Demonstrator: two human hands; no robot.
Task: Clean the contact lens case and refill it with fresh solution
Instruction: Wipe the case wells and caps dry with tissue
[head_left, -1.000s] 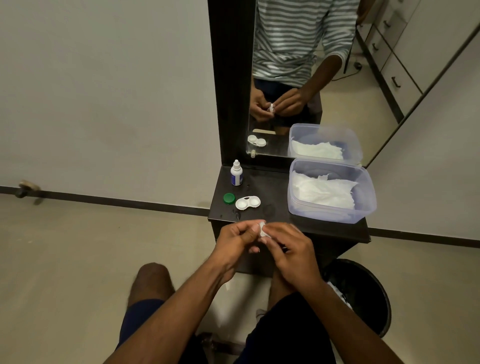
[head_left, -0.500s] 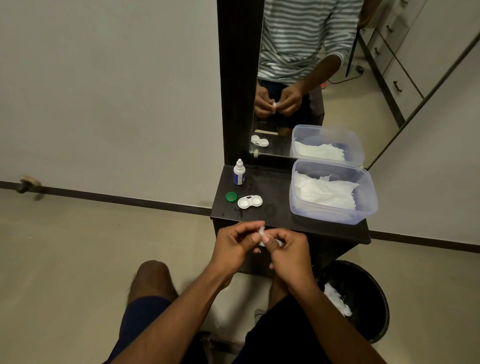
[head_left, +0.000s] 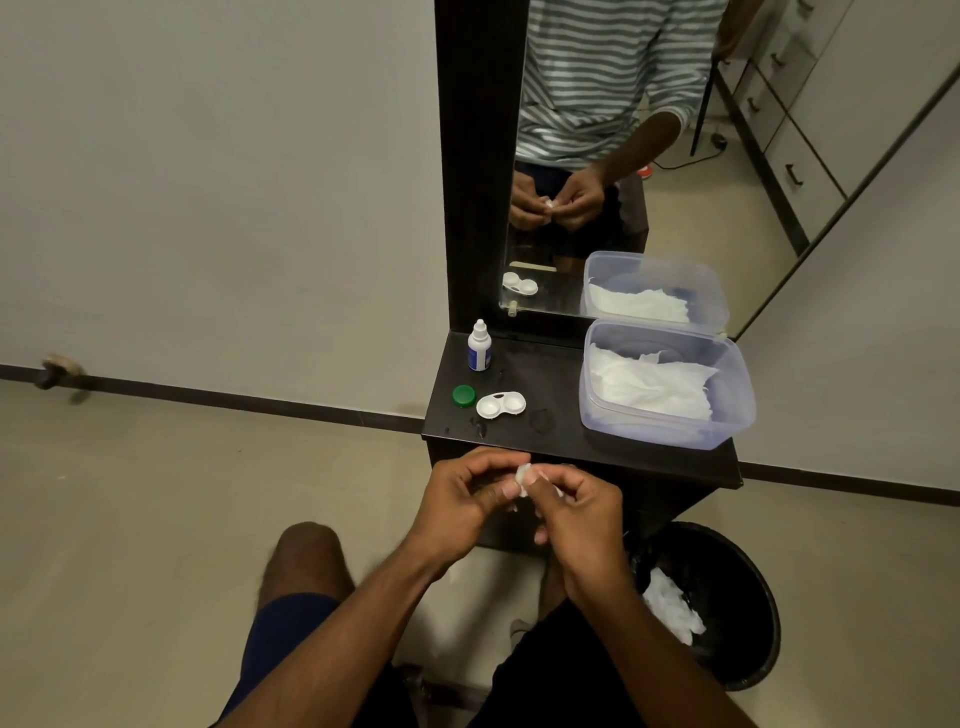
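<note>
Left hand (head_left: 467, 499): fingers curled inward, tips pinching a small white piece (head_left: 522, 474) that sits between both hands; whether it is a cap or a wad of tissue cannot be told.
Right hand (head_left: 582, 512): fingers bent and closed on the same white piece from the other side, touching the left fingertips.
Lens case (head_left: 501, 405): white, both wells uncovered, lying flat on the dark desk (head_left: 644, 460), just beyond the fingers and apart from them.
Green cap (head_left: 463, 396): on the desk beside the case, on its left, beyond the left fingers.
Solution bottle (head_left: 479, 346): upright, white with a blue label, farther from the fingers than the case, near the mirror (head_left: 597, 156).
Plastic tub (head_left: 727, 415): clear, holding white tissue, beyond and to the right of the right fingers.
Bin (head_left: 737, 597): black, on the floor below and right of the right hand, with crumpled white tissue inside.
</note>
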